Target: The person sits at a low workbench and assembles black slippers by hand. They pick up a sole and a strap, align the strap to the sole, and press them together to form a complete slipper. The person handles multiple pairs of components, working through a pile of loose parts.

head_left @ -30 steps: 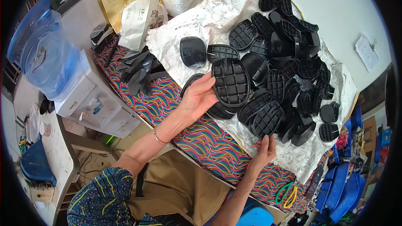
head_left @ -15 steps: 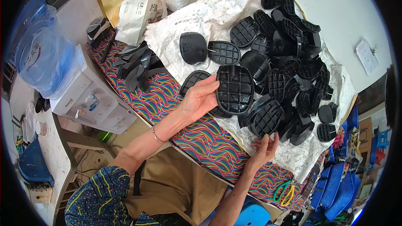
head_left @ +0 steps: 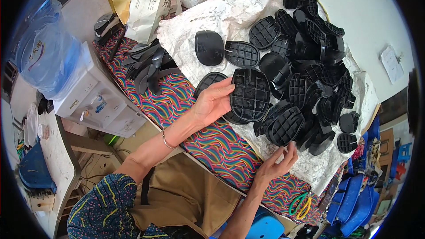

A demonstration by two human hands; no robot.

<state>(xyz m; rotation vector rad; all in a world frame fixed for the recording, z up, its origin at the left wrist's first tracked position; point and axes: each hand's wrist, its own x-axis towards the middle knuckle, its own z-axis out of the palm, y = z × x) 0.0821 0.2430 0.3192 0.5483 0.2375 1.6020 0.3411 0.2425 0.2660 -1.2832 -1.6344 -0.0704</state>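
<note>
Pad [head_left: 250,95], black with a gridded face, is grasped by its left edge in the left hand [head_left: 211,106], above the white sheet [head_left: 239,6]. From my distant seat I see the right hand [head_left: 278,163] loose, thumb and fingers parted, just beside a second pad [head_left: 285,126]; I cannot tell whether they touch. A black heap [head_left: 298,89] lies to the right, scissors [head_left: 308,201] nearer the body.

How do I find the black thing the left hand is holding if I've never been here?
Find the big crinkled white sheet with the heap of black pieces on it. Near the sheet's lower left edge, look for the left hand. It grips a rounded, gridded black piece: many neighbours have grids too, but only this one is in that hand.
</note>
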